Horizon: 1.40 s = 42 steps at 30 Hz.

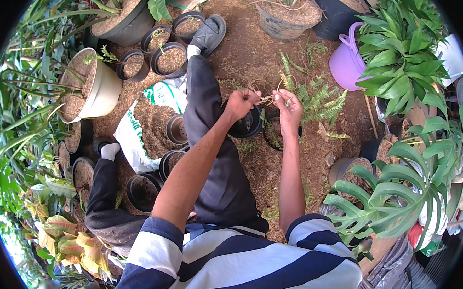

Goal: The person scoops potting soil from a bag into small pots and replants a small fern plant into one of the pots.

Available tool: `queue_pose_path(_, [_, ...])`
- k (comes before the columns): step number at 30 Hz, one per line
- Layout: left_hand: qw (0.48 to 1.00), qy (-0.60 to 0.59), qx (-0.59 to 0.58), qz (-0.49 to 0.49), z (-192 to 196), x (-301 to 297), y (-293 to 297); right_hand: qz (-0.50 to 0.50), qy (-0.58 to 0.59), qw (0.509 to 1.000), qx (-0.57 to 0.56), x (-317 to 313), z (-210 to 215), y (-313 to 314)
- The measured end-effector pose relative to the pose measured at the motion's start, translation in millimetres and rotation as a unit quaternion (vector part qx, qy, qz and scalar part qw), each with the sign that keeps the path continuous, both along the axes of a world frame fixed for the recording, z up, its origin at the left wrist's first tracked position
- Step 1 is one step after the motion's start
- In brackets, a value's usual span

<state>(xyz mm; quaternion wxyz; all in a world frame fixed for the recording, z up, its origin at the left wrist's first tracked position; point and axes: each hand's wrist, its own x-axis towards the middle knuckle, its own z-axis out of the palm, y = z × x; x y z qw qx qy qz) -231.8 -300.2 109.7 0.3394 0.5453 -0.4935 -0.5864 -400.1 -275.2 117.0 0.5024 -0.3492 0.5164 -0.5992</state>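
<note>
The white sack point(129, 136) lies at left, probably for easy reach. Fern fronds point(321, 106) fan rightward from beside the hands. Around a black pot's point(248, 125) far side, left hand point(241, 103) and right hand point(289, 105) narrowly pinch a tan stringy strand point(267, 99), apparently steadying it; its long axis runs left to right, a loop curving far.

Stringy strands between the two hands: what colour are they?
Pale tan; the stringy strands show best in the head view.
</note>
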Motion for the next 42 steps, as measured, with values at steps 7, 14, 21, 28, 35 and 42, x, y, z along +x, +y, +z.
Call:
queue_pose_path(7, [0.995,0.095,-0.029,0.014,4.7,-2.8,4.1,-0.007,-0.043,0.999,-0.014,-2.9,20.3,0.2])
queue_pose_path(14, [0.974,0.198,-0.108,0.014,69.3,14.7,16.3,-0.005,-0.112,0.993,-0.043,-2.2,80.0,-0.1])
queue_pose_path(21, [0.977,0.068,-0.196,0.05,110.6,121.4,70.7,0.13,-0.203,0.968,-0.073,70.3,127.1,18.5])
queue_pose_path(28, [0.959,-0.115,-0.256,0.047,117.7,212.1,163.4,0.308,-0.232,0.923,0.016,194.7,107.5,53.1])
queue_pose_path(35, [0.923,-0.24,-0.145,0.263,35.4,259.3,241.5,0.351,-0.138,0.91,0.169,267.6,-0.1,110.2])
queue_pose_path(42, [0.896,-0.318,-0.171,0.258,-31.1,246.5,282.0,0.437,-0.032,0.869,0.228,270.6,-50.9,120.4])
